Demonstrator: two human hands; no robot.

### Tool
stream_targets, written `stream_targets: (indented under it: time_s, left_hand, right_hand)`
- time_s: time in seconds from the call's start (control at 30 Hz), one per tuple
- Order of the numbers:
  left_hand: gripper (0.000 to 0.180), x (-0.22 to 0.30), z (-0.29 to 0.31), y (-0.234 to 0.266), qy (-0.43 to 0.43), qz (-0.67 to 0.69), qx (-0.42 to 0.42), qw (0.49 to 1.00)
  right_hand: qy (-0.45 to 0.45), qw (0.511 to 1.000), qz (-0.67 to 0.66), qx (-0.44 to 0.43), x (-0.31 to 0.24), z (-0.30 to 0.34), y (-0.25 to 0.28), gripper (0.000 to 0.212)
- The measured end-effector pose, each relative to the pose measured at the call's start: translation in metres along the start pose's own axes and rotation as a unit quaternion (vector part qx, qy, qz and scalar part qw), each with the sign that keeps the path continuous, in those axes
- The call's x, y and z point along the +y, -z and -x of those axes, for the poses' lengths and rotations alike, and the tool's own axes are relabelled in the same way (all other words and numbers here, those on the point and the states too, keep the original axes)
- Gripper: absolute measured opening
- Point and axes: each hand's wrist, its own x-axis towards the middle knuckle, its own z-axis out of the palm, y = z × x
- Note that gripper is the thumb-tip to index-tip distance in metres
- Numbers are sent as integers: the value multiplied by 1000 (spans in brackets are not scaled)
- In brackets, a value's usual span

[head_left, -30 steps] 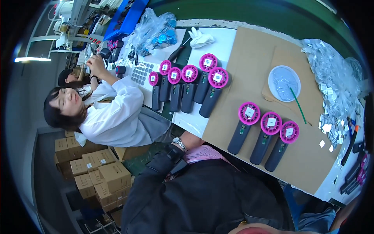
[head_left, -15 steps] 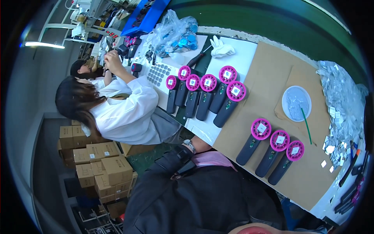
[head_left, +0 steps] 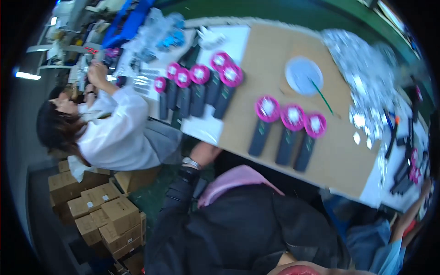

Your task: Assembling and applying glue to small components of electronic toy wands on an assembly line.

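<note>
left hand (head_left: 207, 153) at table's (head_left: 195, 128) near edge, fingers hidden, i can't tell state; right hand off-frame; pink-headed fans (head_left: 225, 94) blurred.

No lettering is reading clearly.
I'm seeing a red-lit display (head_left: 90, 50) glowing and print marking the cartons (head_left: 120, 215), both blurring.

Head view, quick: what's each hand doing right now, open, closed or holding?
Left hand: beside the cardboard's corner, fingers hidden; open, closed or holding cannot be told.
Right hand: not in view.
</note>
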Motion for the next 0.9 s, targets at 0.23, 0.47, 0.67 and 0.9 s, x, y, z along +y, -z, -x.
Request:
stream_targets:
  time_s: [0.23,0.47,0.67,0.9]
  left_hand:
    - [33,71,38,43,11,64,-12,998]
    - [27,126,45,49,-95,113,41,988]
    - [27,175,53,54,-170,77,73,980]
    - [59,222,-7,44,-347,-4,248,905]
  right_hand:
    - [-103,991,62,-61,27,265,-75,46]
    - [-286,825,-294,390,68,298,61,34]
    - [-197,672,-497,512,-66,371,260,22]
    - [8,833,-296,467,-192,430,473,15]
